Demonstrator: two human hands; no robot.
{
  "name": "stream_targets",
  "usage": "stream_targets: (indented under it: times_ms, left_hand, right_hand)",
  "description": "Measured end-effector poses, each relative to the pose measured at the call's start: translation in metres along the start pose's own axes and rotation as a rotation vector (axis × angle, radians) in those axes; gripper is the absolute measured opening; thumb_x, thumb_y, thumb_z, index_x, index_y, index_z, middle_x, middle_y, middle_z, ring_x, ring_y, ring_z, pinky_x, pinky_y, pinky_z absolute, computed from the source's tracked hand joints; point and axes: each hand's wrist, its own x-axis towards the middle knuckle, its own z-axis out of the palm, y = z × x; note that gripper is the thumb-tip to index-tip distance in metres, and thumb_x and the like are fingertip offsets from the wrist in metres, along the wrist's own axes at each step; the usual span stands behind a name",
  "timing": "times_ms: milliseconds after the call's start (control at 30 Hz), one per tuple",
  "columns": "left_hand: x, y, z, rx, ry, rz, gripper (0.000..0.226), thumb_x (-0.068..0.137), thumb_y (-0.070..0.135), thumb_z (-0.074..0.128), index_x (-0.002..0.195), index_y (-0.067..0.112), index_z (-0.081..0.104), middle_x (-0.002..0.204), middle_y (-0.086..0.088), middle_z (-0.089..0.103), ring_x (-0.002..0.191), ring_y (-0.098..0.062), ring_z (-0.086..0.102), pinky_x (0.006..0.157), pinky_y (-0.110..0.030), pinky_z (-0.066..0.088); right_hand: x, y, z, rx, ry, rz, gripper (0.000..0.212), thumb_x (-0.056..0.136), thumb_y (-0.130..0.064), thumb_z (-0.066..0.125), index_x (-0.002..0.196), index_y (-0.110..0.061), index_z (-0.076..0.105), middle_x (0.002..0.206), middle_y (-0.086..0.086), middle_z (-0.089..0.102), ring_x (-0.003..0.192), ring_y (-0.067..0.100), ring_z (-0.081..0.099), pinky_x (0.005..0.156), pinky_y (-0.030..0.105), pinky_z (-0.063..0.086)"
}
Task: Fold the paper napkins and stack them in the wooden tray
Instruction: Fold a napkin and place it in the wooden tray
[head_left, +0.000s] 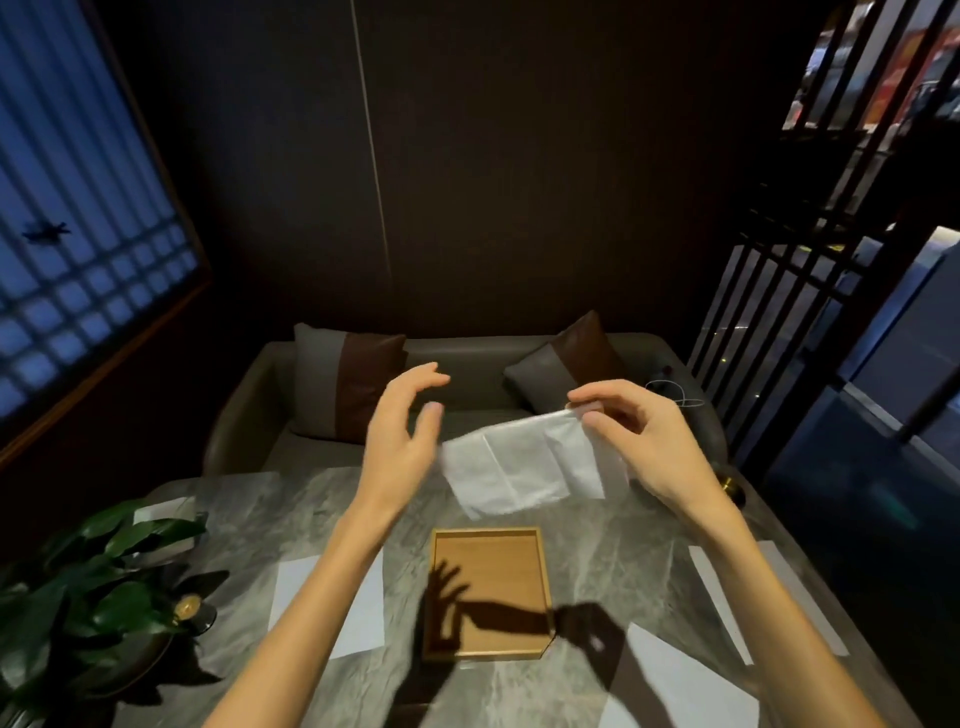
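Observation:
A white paper napkin (519, 467) hangs in the air above the table, creased into squares. My right hand (634, 431) pinches its upper right corner. Left of the napkin, my left hand (402, 441) is raised with fingers spread, close to the napkin's left edge and holding nothing. Below them, a square wooden tray (543, 582) sits on the grey marble table (597, 525) with nothing in it but the hands' shadows. Flat white napkins lie on the table: one to the tray's left (306, 587), one at the near right (680, 680), one at the far right (774, 592).
A potted plant with dark leaves (93, 587) stands at the table's left, with a small round candle holder (189, 608) beside it. Behind the table is a sofa (467, 384) with two cushions. A dark slatted screen (779, 312) rises on the right.

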Motion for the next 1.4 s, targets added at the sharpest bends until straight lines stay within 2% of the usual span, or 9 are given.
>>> stream_targets:
  times_ms: [100,233,333,467,567,833,1000,1233,1400]
  left_hand:
    - [-0.004,0.011,0.012,0.002,-0.483,0.007,0.052,0.096,0.034,0.066,0.143,0.042,0.045,0.16,0.015,0.033,0.154,0.0,0.012,0.12,-0.025,0.013]
    - [-0.007,0.026,0.032,-0.145,-0.766,-0.075,0.034,0.099,0.034,0.062,0.131,0.023,0.064,0.135,0.007,0.065,0.129,-0.005,0.056,0.112,-0.034,0.045]
    - [-0.009,0.03,0.041,-0.255,-0.695,-0.102,0.025,0.105,0.021,0.053,0.117,0.008,0.071,0.111,-0.012,0.074,0.102,-0.016,0.069,0.088,-0.034,0.053]
    - [-0.008,0.031,0.04,-0.432,-0.463,-0.226,0.024,0.105,0.018,0.054,0.118,0.01,0.073,0.113,-0.013,0.076,0.106,-0.033,0.072,0.088,-0.038,0.055]
    - [-0.006,0.031,0.04,-0.521,-0.419,-0.289,0.025,0.105,0.02,0.053,0.121,0.015,0.072,0.117,-0.008,0.076,0.109,-0.03,0.072,0.091,-0.041,0.057]
    - [-0.008,0.027,0.04,-0.518,-0.346,-0.345,0.02,0.103,0.03,0.056,0.105,0.033,0.075,0.108,0.0,0.079,0.098,-0.021,0.077,0.077,-0.03,0.064]
    - [-0.005,0.024,0.034,-0.486,-0.34,-0.33,0.021,0.104,0.028,0.055,0.11,0.021,0.073,0.102,-0.001,0.079,0.09,-0.014,0.077,0.07,-0.022,0.06]
    - [-0.004,0.024,0.033,-0.481,-0.346,-0.346,0.02,0.105,0.027,0.053,0.107,0.024,0.073,0.105,0.002,0.079,0.095,-0.018,0.077,0.078,-0.031,0.063]
    - [-0.004,0.021,0.031,-0.481,-0.346,-0.389,0.017,0.104,0.03,0.054,0.111,0.027,0.069,0.1,-0.001,0.08,0.09,-0.024,0.077,0.07,-0.028,0.063]
  right_hand:
    - [0.018,-0.027,-0.006,-0.3,-0.327,-0.078,0.039,0.094,-0.006,0.062,0.124,-0.03,0.067,0.112,-0.016,0.072,0.108,-0.003,0.065,0.096,0.014,0.049]
    - [0.038,-0.048,-0.008,-0.478,-0.572,-0.135,0.048,0.094,-0.002,0.06,0.132,-0.031,0.06,0.114,-0.009,0.072,0.109,0.0,0.065,0.096,0.019,0.051]
    - [0.038,-0.044,-0.009,-0.406,-0.442,-0.149,0.044,0.097,-0.01,0.06,0.133,-0.034,0.059,0.119,-0.011,0.07,0.109,-0.009,0.06,0.094,0.008,0.046]
    - [0.016,-0.012,-0.01,0.01,-0.01,0.125,0.062,0.088,-0.053,0.059,0.146,-0.037,0.044,0.136,-0.017,0.056,0.121,-0.012,0.05,0.097,0.009,0.041]
    - [-0.007,0.01,0.001,0.457,-0.075,0.402,0.052,0.088,-0.048,0.061,0.137,-0.031,0.056,0.132,-0.003,0.067,0.112,0.01,0.069,0.084,0.023,0.058]
    - [-0.01,0.01,0.016,0.492,0.084,0.429,0.015,0.092,-0.02,0.069,0.088,-0.03,0.078,0.089,-0.009,0.08,0.078,0.002,0.075,0.061,0.011,0.054]
    - [-0.007,0.011,0.018,0.464,0.041,0.441,0.016,0.095,-0.026,0.065,0.096,-0.021,0.08,0.093,0.006,0.079,0.078,0.009,0.072,0.069,0.019,0.058]
    - [-0.004,0.01,0.023,0.463,0.098,0.45,0.014,0.094,-0.028,0.066,0.087,-0.032,0.078,0.09,-0.007,0.08,0.08,0.004,0.073,0.065,0.014,0.055]
    - [-0.004,0.01,0.022,0.532,-0.017,0.435,0.018,0.094,-0.018,0.066,0.11,-0.02,0.075,0.105,0.003,0.079,0.094,0.016,0.076,0.07,0.019,0.058]
